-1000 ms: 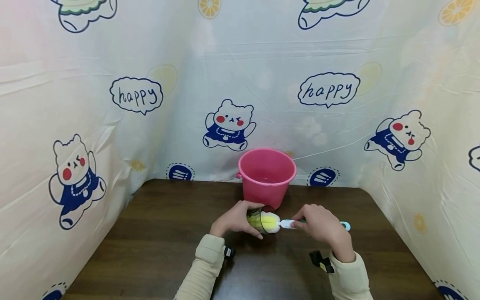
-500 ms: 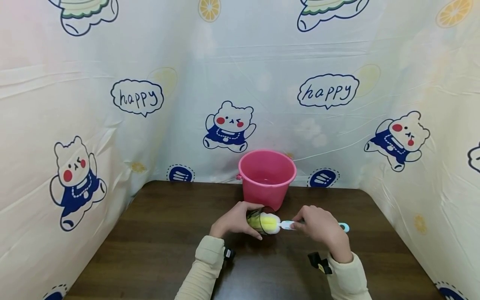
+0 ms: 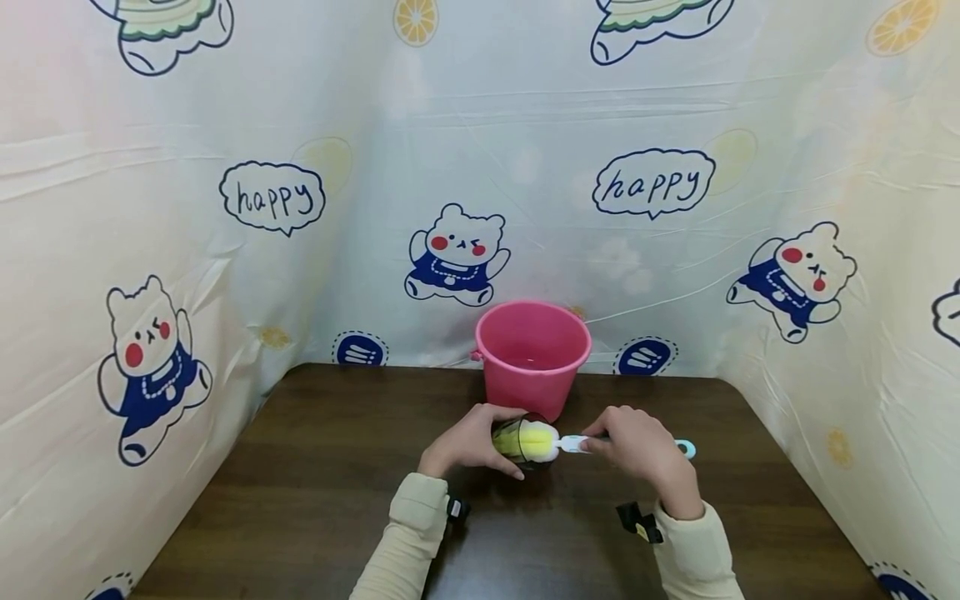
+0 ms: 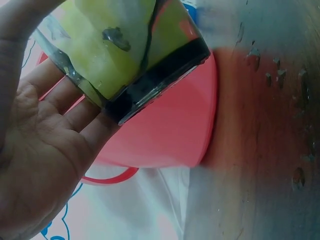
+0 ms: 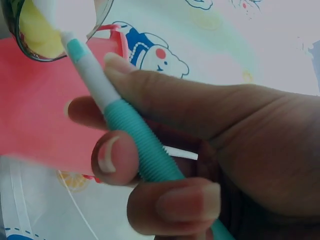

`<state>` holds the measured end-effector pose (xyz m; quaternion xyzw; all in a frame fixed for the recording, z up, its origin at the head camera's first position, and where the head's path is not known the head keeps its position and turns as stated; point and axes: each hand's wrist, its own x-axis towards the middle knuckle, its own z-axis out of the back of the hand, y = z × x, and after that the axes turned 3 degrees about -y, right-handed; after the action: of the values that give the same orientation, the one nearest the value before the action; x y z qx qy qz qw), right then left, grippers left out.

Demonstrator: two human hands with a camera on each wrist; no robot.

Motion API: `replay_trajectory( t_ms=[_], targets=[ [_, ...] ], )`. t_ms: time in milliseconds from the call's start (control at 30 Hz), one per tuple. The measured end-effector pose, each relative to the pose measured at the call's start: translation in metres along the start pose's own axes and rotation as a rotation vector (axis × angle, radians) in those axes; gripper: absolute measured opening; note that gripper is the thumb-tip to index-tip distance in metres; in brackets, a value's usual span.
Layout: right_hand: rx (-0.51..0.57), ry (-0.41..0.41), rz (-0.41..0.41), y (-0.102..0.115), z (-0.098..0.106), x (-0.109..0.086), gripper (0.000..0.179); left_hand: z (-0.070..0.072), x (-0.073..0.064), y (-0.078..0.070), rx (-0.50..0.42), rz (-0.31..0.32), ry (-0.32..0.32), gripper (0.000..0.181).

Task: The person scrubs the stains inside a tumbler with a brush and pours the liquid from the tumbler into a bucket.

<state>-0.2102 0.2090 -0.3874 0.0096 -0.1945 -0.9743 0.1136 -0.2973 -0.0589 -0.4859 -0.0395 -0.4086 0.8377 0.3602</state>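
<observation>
My left hand point(image 3: 471, 442) grips a dark-tinted clear glass point(image 4: 112, 50), tipped on its side with its mouth toward the right. Inside the glass sits the yellow and white sponge head point(image 3: 537, 442) of a cup brush. My right hand point(image 3: 633, 448) holds the brush by its ribbed teal and white handle point(image 5: 137, 132), thumb and fingers curled round it. The handle's teal end point(image 3: 686, 448) sticks out past the hand. In the left wrist view the sponge presses up against the glass wall, and the thick dark base faces away from the palm.
A pink bucket point(image 3: 532, 358) stands just behind the glass, near the table's far edge. Water drops point(image 4: 280, 75) dot the dark wooden table point(image 3: 337, 467). A printed curtain point(image 3: 360, 250) hangs along the back and both sides.
The right hand and the brush handle shift slightly, with the sponge head staying in the glass. The left hand keeps its hold nearly in place.
</observation>
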Motion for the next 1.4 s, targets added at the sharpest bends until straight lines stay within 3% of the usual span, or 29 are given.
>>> replay_trajectory(
  t_ms=[167, 433, 667, 867, 1100, 1400],
  targets=[
    [-0.01, 0.01, -0.015, 0.004, 0.003, -0.004, 0.012, 0.001, 0.001, -0.001, -0.01, -0.034, -0.006, 0.085],
    [0.024, 0.043, 0.069, -0.001, 0.006, -0.006, 0.012, 0.0, 0.0, -0.002, -0.026, 0.005, -0.007, 0.085],
    [0.03, 0.054, 0.006, -0.004, 0.003, -0.003, 0.01, -0.001, -0.001, 0.0, -0.025, 0.001, -0.013, 0.084],
    [-0.045, -0.018, -0.016, 0.001, 0.003, -0.006, 0.015, -0.001, 0.001, -0.002, -0.045, -0.015, -0.026, 0.081],
    [-0.098, -0.093, 0.027, 0.006, 0.007, -0.008, 0.016, 0.0, 0.002, -0.001, -0.039, -0.009, -0.019, 0.083],
    [0.005, 0.016, 0.024, 0.007, 0.007, -0.01, 0.014, 0.002, 0.0, 0.005, -0.027, -0.01, -0.011, 0.086]
  ],
)
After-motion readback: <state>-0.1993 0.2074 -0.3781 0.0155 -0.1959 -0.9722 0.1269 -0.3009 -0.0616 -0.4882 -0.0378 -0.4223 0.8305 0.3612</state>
